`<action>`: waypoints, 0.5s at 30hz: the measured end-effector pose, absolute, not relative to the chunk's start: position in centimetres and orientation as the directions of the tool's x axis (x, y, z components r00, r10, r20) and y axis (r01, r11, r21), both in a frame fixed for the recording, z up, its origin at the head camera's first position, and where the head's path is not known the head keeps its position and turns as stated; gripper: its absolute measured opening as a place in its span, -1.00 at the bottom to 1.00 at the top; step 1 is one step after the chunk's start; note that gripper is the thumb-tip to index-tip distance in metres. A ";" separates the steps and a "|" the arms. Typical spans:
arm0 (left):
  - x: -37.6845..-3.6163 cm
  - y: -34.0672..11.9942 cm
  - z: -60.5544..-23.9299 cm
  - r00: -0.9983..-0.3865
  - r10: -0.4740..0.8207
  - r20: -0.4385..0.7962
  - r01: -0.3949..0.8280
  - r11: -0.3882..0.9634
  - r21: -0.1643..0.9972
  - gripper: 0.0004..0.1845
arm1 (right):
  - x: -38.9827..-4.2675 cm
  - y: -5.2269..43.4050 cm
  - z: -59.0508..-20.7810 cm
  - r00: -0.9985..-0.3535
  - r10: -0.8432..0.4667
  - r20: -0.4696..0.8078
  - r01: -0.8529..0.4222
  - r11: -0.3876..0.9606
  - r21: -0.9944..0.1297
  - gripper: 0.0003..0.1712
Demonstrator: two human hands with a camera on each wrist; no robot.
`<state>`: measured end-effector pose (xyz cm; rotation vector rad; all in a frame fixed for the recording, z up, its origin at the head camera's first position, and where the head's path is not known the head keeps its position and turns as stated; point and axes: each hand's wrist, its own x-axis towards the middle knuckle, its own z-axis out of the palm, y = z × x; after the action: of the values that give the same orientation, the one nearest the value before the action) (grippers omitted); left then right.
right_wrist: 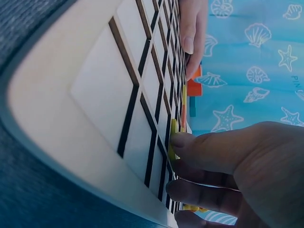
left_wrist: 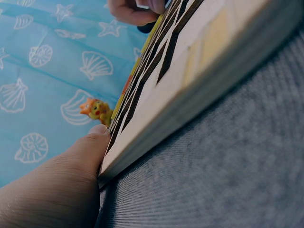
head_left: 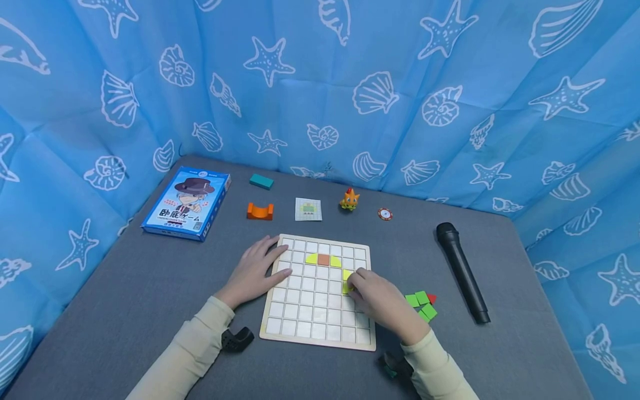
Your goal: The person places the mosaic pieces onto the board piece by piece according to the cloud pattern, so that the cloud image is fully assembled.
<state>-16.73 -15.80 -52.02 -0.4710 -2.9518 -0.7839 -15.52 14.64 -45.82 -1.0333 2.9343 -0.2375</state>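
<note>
I see the left hand (head_left: 255, 272) lying flat with straight fingers on the left edge of the pale wooden grid board (head_left: 300, 328), which sits in the middle of the grey table (head_left: 125, 300); from the left wrist view its thumb lies against the board's rim. My right hand (head_left: 382, 303) rests on the right side of the board, its curled fingertips (right_wrist: 183, 140) pinching a small yellow tile (head_left: 346, 288) down into a cell there, with another yellow tile (head_left: 347, 274) just above it. In the second row of the board lie a yellow triangle tile (head_left: 312, 259), a square orange tile (head_left: 324, 259) and a second yellow piece (head_left: 335, 261), touching in a line. Just right of the board, beside my right wrist, lies a small heap of green tiles (head_left: 421, 305) with one red tile (head_left: 432, 298). Farther right lies a black microphone (head_left: 462, 272). Along the back I make out a blue game box (head_left: 187, 203), a teal block (head_left: 261, 181), an orange arch block (head_left: 260, 211), a small pattern card (head_left: 308, 209), an orange toy figure (head_left: 349, 199) and a round red-and-white chip (head_left: 384, 214).
</note>
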 end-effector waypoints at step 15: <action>-16.6 -15.8 -51.9 -0.951 0.281 0.125 0.306 0.820 0.484 -0.30 | -15.5 14.9 -45.6 -0.775 -0.631 0.026 -0.625 0.760 -0.177 -0.80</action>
<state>-16.64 -15.82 -51.91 -0.4766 -2.9509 -0.7970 -15.55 14.93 -45.61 -1.0401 2.9138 -0.2742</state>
